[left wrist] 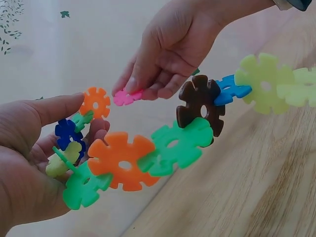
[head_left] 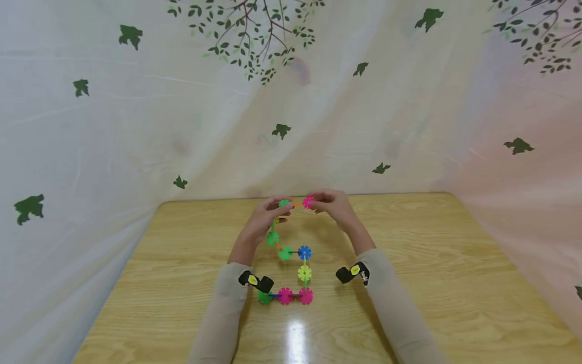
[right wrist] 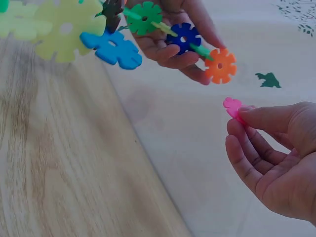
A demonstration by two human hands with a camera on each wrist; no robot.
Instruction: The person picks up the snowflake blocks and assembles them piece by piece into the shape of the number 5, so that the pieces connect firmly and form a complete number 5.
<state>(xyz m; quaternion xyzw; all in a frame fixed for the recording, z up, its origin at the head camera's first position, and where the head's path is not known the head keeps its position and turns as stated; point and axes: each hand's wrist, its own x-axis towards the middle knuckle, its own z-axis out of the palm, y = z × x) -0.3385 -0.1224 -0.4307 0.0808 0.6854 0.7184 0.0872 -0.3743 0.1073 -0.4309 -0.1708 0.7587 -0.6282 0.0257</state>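
Notched, flower-shaped plastic discs are joined slot to slot into a long, bent chain. My left hand (head_left: 263, 220) holds the chain near its far end, with the thumb and fingers around the green and dark blue discs (right wrist: 183, 38). An orange disc (right wrist: 220, 66) forms that end and sticks out past the fingertips. Between thumb and fingers, my right hand (head_left: 338, 208) pinches a loose pink disc (right wrist: 232, 107). A small gap separates the pink disc from the orange one in both wrist views.
Nearer the body, the chain runs through a blue disc (head_left: 304, 252), a yellow disc (head_left: 304, 273) and pink discs to a green disc (head_left: 264, 297) beside my left sleeve. The wooden table (head_left: 432, 273) ends at a pale curtain (head_left: 218, 126) printed with leaves and birds.
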